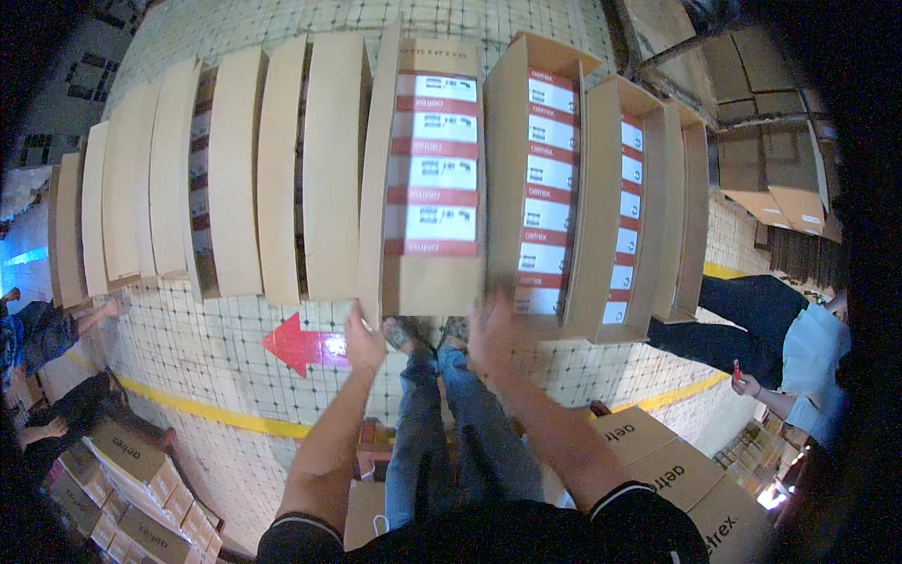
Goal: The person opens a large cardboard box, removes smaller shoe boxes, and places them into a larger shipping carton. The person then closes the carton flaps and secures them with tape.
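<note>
An open tan carton stands in front of me, holding a row of white boxes with red bands. Its contents look slightly smeared by motion. At its near left corner my left hand grips the edge beside a raised flap, with some fingers hidden. My right hand is at the near right corner, too blurred to show how its fingers lie. Right beside it stands another open carton with similar white and red boxes.
More open cartons line up to the left, and others to the right. A red arrow and a yellow line mark the tiled floor. Stacked cartons sit behind me. A person stands at right; others are at left.
</note>
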`<act>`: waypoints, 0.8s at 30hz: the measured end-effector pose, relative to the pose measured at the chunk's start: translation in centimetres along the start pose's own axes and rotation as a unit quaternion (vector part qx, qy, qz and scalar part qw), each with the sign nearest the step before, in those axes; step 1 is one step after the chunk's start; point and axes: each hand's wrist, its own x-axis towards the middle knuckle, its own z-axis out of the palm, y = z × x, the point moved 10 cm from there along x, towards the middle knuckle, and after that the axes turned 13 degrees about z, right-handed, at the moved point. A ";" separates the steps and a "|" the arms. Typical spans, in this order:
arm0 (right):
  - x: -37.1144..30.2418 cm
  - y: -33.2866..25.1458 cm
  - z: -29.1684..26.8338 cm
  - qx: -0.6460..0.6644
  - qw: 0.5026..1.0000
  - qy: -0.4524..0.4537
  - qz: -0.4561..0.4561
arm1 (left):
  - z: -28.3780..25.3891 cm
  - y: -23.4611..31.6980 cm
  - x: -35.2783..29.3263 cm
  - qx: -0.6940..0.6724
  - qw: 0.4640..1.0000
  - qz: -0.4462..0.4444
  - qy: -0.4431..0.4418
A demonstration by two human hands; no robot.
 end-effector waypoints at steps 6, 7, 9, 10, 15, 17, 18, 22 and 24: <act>-18.0 7.6 9.3 0.010 0.946 -0.319 0.060 | 9.1 -5.6 -15.6 -0.087 0.966 -0.101 -0.222; -18.3 7.5 9.8 -0.012 0.941 -0.331 0.063 | 9.5 -4.3 -15.1 -0.123 0.967 -0.083 -0.207; -14.9 5.3 8.2 0.050 0.972 -0.231 0.012 | 9.9 -1.2 -11.6 -0.075 0.981 0.007 -0.181; -12.7 4.2 7.2 0.051 0.986 -0.157 -0.020 | 9.4 1.1 -9.1 -0.068 0.986 0.087 -0.127; -2.7 2.5 6.1 -0.006 0.997 -0.053 -0.063 | 13.1 5.9 3.3 0.096 0.948 0.258 -0.161; -0.9 2.3 6.5 -0.022 0.994 -0.058 -0.093 | 14.9 3.8 6.2 0.135 0.947 0.185 -0.224; -0.1 3.4 7.8 -0.025 0.991 -0.119 -0.052 | 15.4 3.2 6.6 0.125 0.947 0.163 -0.246; 0.2 6.6 9.5 -0.014 0.974 -0.226 0.023 | 16.0 3.0 4.7 0.260 0.873 0.203 -0.360; 0.0 8.4 9.2 -0.021 0.965 -0.253 0.069 | 14.0 4.7 4.8 0.251 0.890 0.217 -0.312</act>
